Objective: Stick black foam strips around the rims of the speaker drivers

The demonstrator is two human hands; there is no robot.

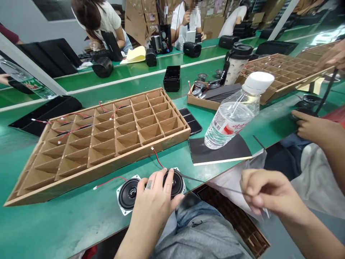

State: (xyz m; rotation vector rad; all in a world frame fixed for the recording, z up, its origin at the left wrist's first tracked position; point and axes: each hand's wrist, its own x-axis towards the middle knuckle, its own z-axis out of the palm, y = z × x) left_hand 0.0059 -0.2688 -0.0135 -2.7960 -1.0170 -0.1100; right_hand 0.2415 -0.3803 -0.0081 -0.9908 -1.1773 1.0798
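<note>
Near the table's front edge, my left hand [153,196] rests over a round black speaker [177,184] with a pale square frame, its fingers and thumb gripping around it. From that speaker's rim a thin black strip [207,182] stretches to the right. Its far end is pinched between the thumb and fingers of my right hand [269,192], held off the table edge. A second speaker [128,194] lies to the left of the first, partly behind my left hand. Each speaker has a red wire with a white plug, running out behind it.
Behind the speakers stands a cardboard divider tray [129,153] with several wired parts in its cells. A water bottle [229,118] stands on a black notebook [221,153], near a phone [191,120]. A shallow box [205,102] holds speakers and black strips. A neighbour's hand [312,127] is at right.
</note>
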